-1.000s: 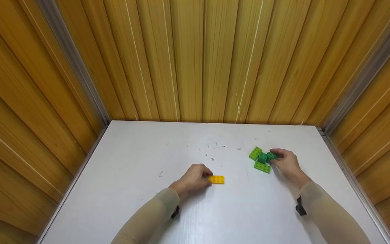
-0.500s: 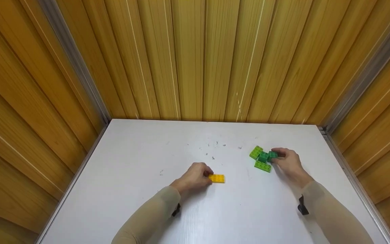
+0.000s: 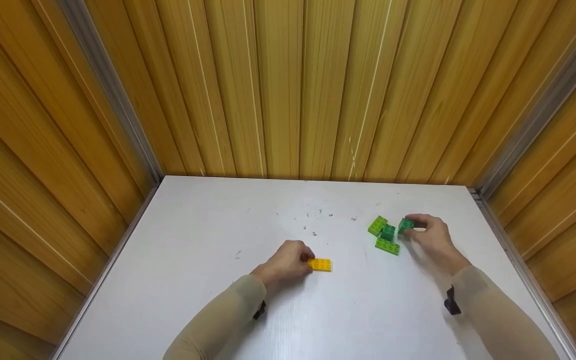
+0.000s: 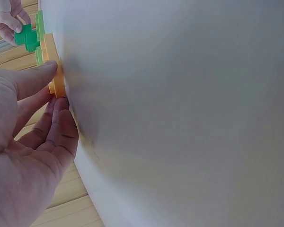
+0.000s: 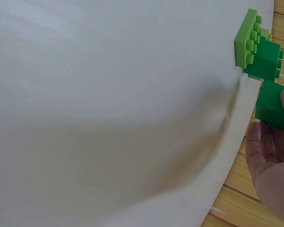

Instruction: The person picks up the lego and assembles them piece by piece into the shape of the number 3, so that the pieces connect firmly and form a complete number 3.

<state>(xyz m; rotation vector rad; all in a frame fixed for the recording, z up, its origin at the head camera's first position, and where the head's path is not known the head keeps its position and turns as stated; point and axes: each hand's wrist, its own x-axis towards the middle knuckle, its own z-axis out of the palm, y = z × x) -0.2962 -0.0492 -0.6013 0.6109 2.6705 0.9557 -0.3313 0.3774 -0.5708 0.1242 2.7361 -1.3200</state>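
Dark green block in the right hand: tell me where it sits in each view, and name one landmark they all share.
Head: the held dark green block is right of centre, in the right hand.
Left wrist: near the upper-left corner.
Right wrist: at the right edge, near mid-height.
Shared landmark: the unheld dark green block, visible in all three.
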